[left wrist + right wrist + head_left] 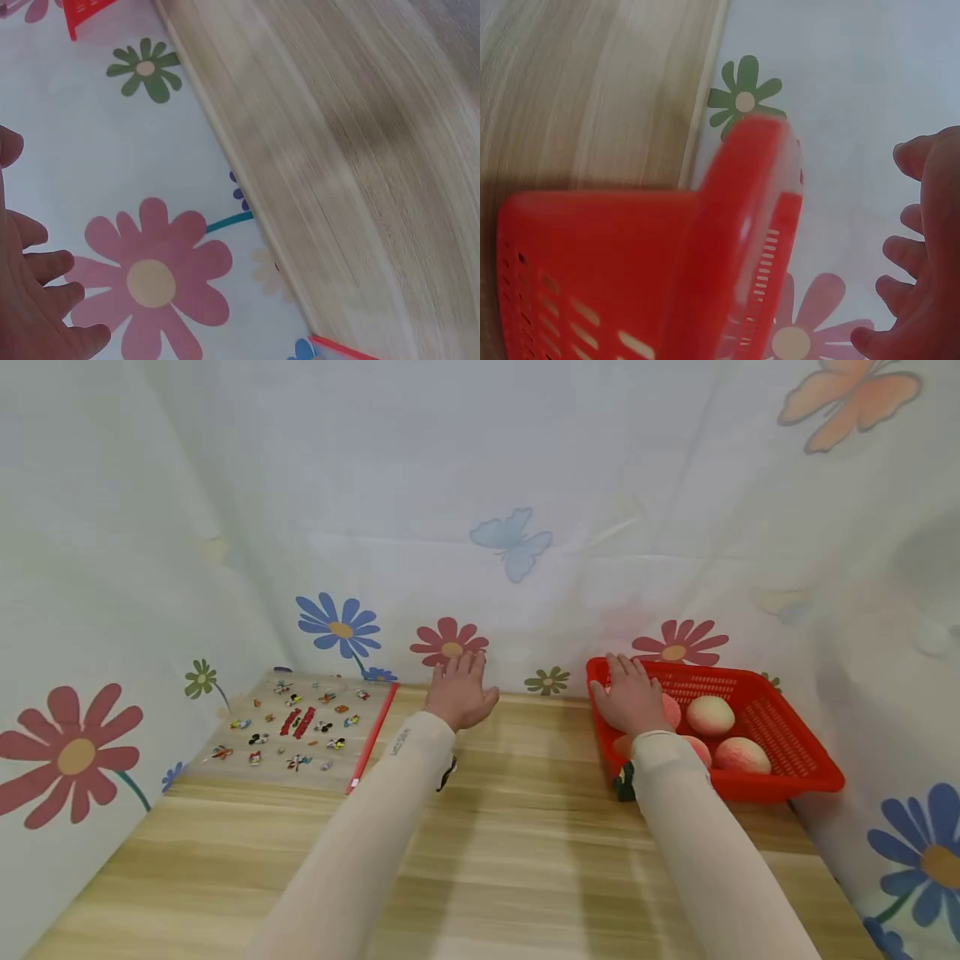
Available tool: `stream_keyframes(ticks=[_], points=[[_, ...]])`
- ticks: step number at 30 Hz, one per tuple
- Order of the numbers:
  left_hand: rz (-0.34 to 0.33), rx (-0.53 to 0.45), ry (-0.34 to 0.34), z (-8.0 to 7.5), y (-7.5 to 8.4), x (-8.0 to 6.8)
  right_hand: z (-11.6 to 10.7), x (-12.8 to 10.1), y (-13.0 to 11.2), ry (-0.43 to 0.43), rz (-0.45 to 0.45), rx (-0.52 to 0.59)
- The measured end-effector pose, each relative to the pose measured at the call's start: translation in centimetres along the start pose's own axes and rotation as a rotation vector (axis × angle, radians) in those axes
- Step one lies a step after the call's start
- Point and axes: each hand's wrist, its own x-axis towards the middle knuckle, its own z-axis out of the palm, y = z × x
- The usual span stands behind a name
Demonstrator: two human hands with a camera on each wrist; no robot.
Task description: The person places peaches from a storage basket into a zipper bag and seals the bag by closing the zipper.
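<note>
My left hand (460, 695) is held out, fingers spread, in front of the back cloth near the table's far edge. It holds nothing, and in the left wrist view its fingers (56, 300) extend freely. On the other side, my right hand (632, 700) reaches over the left end of a red plastic basket (813, 760), its fingers extended and gripping nothing. Several pink and cream peaches (711, 716) lie in the basket, some partly hidden by the right hand and sleeve. The right wrist view shows the basket's rim (739, 225) close up, with the right fingers (900, 292) apart from it.
A clear zip pouch (285, 731) with cartoon prints and a red zip edge lies flat at the table's back left. The wooden table (517, 827) meets a white cloth (420, 510) printed with flowers and butterflies, which hangs behind and along both sides.
</note>
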Motion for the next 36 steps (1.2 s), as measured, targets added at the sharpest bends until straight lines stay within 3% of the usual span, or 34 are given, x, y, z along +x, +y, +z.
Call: stream_keyframes(ticks=[15, 36], points=[[0.058, 0.018, 0.007, 0.9, 3.1, 0.4, -1.2, -0.8, 1.9, 0.01, 0.018, 0.045], [0.126, 0.008, -0.012, 0.9, 6.6, 0.6, -1.8, -1.5, 4.1, 0.039, 0.064, 0.09]])
